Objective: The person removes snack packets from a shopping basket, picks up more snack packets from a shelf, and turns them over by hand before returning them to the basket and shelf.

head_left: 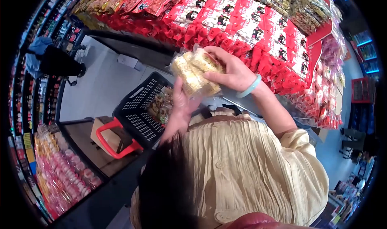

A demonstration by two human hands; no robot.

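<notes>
Clear plastic packs of pale-yellow, roll-shaped snacks are held up in front of my chest. My right hand, with a pale green bangle at the wrist, is closed on the upper pack, thumb across its front. From below and the left, my left hand grips the lower part, its fingers mostly hidden behind the packs. Just beneath my hands, to the left, stands a dark shopping basket with a red handle. Several wrapped snack packs lie inside it.
A display piled with red-and-white snack bags rises ahead of me. Pink packaged goods fill a bin at lower left, near a cardboard box. A person stands in the aisle by the left shelves.
</notes>
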